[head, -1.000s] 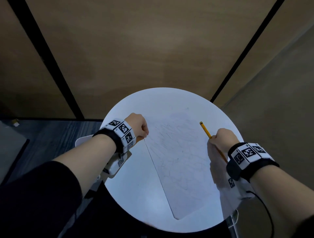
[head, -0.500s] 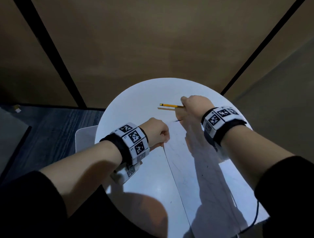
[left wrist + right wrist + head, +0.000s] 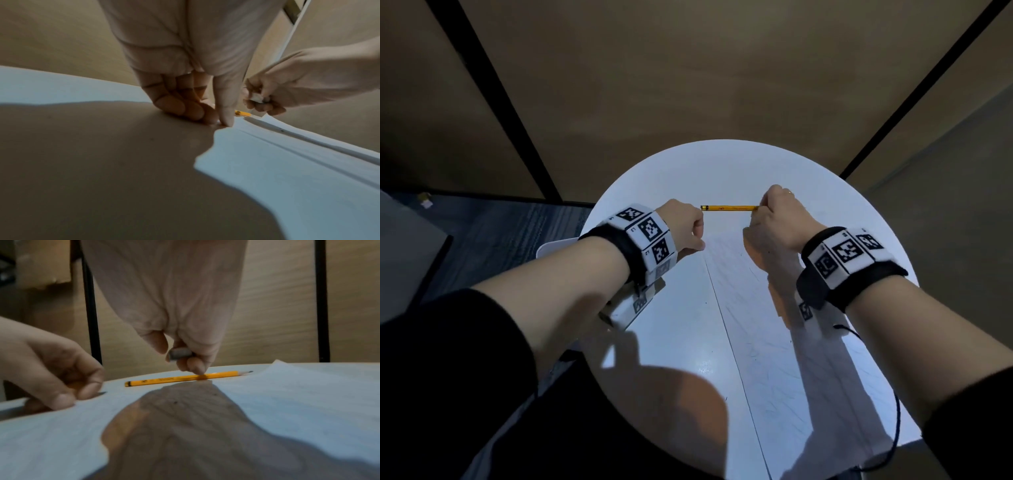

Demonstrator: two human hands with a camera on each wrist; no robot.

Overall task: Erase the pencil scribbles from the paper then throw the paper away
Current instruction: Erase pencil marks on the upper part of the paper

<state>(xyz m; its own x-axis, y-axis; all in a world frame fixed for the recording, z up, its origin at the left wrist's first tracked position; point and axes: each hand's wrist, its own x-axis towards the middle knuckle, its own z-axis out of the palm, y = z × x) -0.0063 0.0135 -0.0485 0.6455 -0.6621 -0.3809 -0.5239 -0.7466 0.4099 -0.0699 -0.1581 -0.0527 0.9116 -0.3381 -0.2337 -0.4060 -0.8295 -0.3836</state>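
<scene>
Round white surface (image 3: 664, 342) is carrying a sheet of paper (image 3: 767, 359) on its right half, faint pencil scribbles (image 3: 756, 356) showing across it. Paper's far right corner is lifting a little off the surface in the right wrist view; the rest is lying flat.

Yellow pencil (image 3: 729, 207) is lying on the surface just past the paper's far edge, running left to right, sharpened tip toward the right, blunt black-banded end toward the left.

Right hand (image 3: 779, 219) is hovering over the pencil's right part, fingers (image 3: 195, 365) curled in. It is gripping a small grey-white eraser (image 3: 180, 354) between thumb and curled fingers, visible in both wrist views. One fingertip is touching down on the pencil shaft; whether it is pressing or just brushing, cannot tell.

Left hand (image 3: 685, 228) is sitting at the paper's far left corner, fingers (image 3: 185, 108) curled under into a loose fist. Thumb tip and knuckles are pressing down on the paper edge against the surface. It is holding nothing inside the fist as far as the left wrist view shows.

Both wrists are wearing black bands with black-and-white marker tags (image 3: 650, 236). Black sleeves are pushed up both forearms. A black cable (image 3: 893, 428) is hanging from the right wrist. Brown wall panels with black strips (image 3: 496, 96) are standing behind the surface.
</scene>
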